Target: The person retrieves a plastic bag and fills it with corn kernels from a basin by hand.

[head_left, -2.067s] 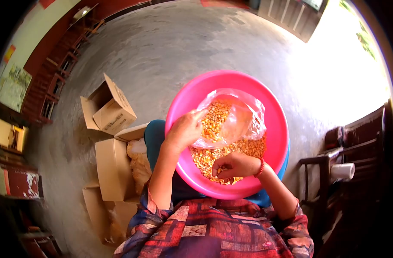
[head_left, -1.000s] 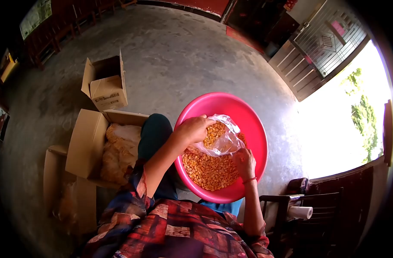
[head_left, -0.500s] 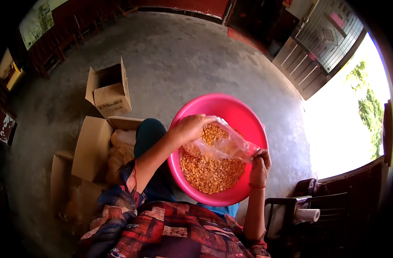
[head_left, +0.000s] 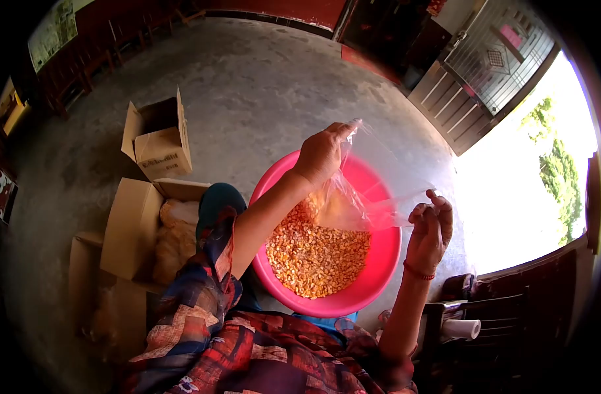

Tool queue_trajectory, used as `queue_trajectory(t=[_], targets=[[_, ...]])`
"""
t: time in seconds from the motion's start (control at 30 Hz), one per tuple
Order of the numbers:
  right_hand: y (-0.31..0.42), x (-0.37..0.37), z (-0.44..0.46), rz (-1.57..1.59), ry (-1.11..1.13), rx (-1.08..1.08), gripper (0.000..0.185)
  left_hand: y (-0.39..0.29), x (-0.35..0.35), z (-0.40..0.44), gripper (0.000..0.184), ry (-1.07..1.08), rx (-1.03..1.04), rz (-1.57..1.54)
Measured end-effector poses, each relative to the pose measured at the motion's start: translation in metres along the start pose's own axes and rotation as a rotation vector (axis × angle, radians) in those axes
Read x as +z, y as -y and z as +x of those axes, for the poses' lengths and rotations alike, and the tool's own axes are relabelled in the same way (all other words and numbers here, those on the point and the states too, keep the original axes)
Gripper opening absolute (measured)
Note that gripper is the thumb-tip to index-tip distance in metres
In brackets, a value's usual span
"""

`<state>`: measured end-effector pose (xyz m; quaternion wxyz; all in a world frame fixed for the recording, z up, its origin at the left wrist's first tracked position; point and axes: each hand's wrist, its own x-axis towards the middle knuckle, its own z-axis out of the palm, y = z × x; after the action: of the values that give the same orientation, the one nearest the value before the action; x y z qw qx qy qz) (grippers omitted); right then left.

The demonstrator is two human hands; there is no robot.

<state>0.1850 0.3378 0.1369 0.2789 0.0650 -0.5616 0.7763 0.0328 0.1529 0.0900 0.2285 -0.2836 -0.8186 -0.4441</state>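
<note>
A clear plastic bag (head_left: 379, 167) is stretched between my two raised hands, its lower part hanging into the pink basin (head_left: 380, 266). My left hand (head_left: 323, 154) pinches the bag's upper left corner above the basin's back rim. At the basin's right side, my right hand (head_left: 432, 226), a red bracelet on its wrist, pinches the opposite corner. Yellow-orange kernels (head_left: 317, 256) cover the bottom of the basin. Some kernels show through the bag's lower left part. The basin rests on my lap.
An open cardboard box (head_left: 159, 148) stands on the floor at the left. Nearer me, another box (head_left: 130, 226) holds filled clear bags (head_left: 176, 240), with a further box beside it. A dark wooden chair with a white roll (head_left: 461, 329) is at the right.
Both hands have risen and moved apart, my left hand upward and my right hand to the right. The bag has been lifted and stretched out above the basin.
</note>
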Motion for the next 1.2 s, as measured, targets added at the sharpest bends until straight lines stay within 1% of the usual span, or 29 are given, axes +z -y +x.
queue_trajectory(t=[0.03, 0.07, 0.1, 0.13, 0.17, 0.2, 0.23, 0.27, 0.3, 0.33, 0.37, 0.43, 0.47, 0.5, 0.57, 0.6, 0.63, 0.7, 0.73, 0.8, 0.83, 0.9, 0.93, 0.97, 1.03, 1.1, 1.17, 1.2], targets=[[0.0, 0.003, 0.0, -0.049, -0.025, -0.018, 0.021, 0.002, 0.0, -0.001, 0.057, -0.041, 0.027, 0.007], [-0.003, 0.0, -0.001, -0.074, 0.003, -0.035, 0.021, 0.005, 0.0, -0.002, 0.058, -0.08, 0.054, 0.015], [-0.007, -0.007, -0.003, -0.076, 0.004, -0.031, 0.021, 0.01, 0.003, -0.007, 0.058, -0.08, 0.05, 0.015], [-0.013, -0.016, -0.006, -0.136, 0.079, 0.029, 0.02, 0.018, 0.008, -0.017, 0.06, -0.035, 0.025, -0.027], [-0.016, -0.019, -0.009, -0.229, 0.117, 0.089, 0.019, 0.027, 0.014, -0.026, 0.062, 0.009, 0.0, -0.068], [-0.018, -0.018, -0.012, -0.324, 0.161, 0.146, 0.018, 0.033, 0.016, -0.03, 0.064, 0.032, 0.02, -0.045], [-0.02, -0.012, -0.015, -0.546, 0.151, 0.15, 0.019, 0.038, 0.019, -0.035, 0.067, 0.055, 0.04, -0.022], [-0.031, -0.016, -0.015, -0.845, 0.187, -0.025, 0.024, 0.035, 0.017, -0.035, 0.069, 0.206, -0.122, -0.019], [-0.043, -0.02, -0.014, -1.138, 0.225, -0.209, 0.03, 0.033, 0.016, -0.035, 0.074, 0.283, -0.162, 0.008], [-0.051, -0.02, -0.016, -1.194, 0.197, -0.19, 0.044, 0.031, 0.015, -0.035, 0.079, 0.362, -0.2, 0.038], [-0.059, -0.018, -0.015, -1.191, 0.219, -0.219, 0.053, 0.031, 0.018, -0.035, 0.079, 0.365, -0.203, 0.038], [-0.069, -0.003, -0.012, -1.123, 0.214, -0.181, 0.064, 0.032, 0.023, -0.034, 0.081, 0.501, -0.232, 0.044], [-0.079, 0.002, -0.008, -1.043, 0.237, -0.126, 0.074, 0.039, 0.032, -0.037, 0.087, 0.464, -0.165, 0.101], [-0.094, 0.004, -0.002, -0.988, 0.243, -0.154, 0.081, 0.039, 0.03, -0.04, 0.087, 0.467, -0.169, 0.102], [-0.124, 0.003, 0.008, -1.063, 0.249, -0.162, 0.086, 0.039, 0.023, -0.049, 0.094, 0.544, -0.216, 0.052], [-0.129, 0.008, 0.012, -1.149, 0.287, 0.087, 0.09, 0.041, 0.024, -0.052, 0.094, 0.543, -0.218, 0.058], [-0.145, 0.0, 0.012, -1.229, 0.319, 0.048, 0.081, 0.045, 0.026, -0.054, 0.097, 0.551, -0.219, 0.073], [-0.183, -0.026, 0.017, -1.285, 0.483, 0.103, 0.056, 0.049, 0.026, -0.055, 0.099, 0.556, -0.226, 0.093], [-0.195, -0.034, 0.018, -1.28, 0.489, 0.103, 0.056, 0.047, 0.024, -0.053, 0.1, 0.601, -0.257, 0.109], [-0.196, -0.026, 0.015, -0.792, 0.16, 0.363, 0.027, 0.039, 0.019, -0.049, 0.098, 0.677, -0.317, 0.152], [-0.19, -0.029, 0.015, -0.554, 0.05, 0.475, 0.015, 0.042, 0.022, -0.05, 0.098, 0.684, -0.326, 0.151], [-0.186, -0.041, 0.019, -0.219, 0.03, 0.375, 0.014, 0.049, 0.029, -0.052, 0.096, 0.616, -0.247, 0.168], [-0.185, -0.045, 0.023, -0.127, 0.026, 0.334, 0.014, 0.052, 0.032, -0.053, 0.096, 0.585, -0.199, 0.18], [-0.18, -0.045, 0.025, -0.046, 0.012, 0.359, 0.016, 0.052, 0.034, -0.054, 0.096, 0.591, -0.201, 0.179], [-0.173, -0.042, 0.023, 0.071, -0.034, 0.399, 0.018, 0.052, 0.038, -0.055, 0.1, 0.512, -0.192, 0.227], [-0.169, -0.039, 0.023, 0.142, -0.052, 0.383, 0.018, 0.033, 0.024, -0.049, 0.097, 0.438, -0.198, 0.148], [-0.165, -0.038, 0.022, 0.208, -0.073, 0.365, 0.02, 0.011, 0.005, -0.035, 0.093, 0.615, -0.411, 0.104], [-0.163, -0.038, 0.023, 0.217, -0.06, 0.302, 0.02, 0.02, 0.015, -0.041, 0.092, 0.436, -0.35, -0.014]])
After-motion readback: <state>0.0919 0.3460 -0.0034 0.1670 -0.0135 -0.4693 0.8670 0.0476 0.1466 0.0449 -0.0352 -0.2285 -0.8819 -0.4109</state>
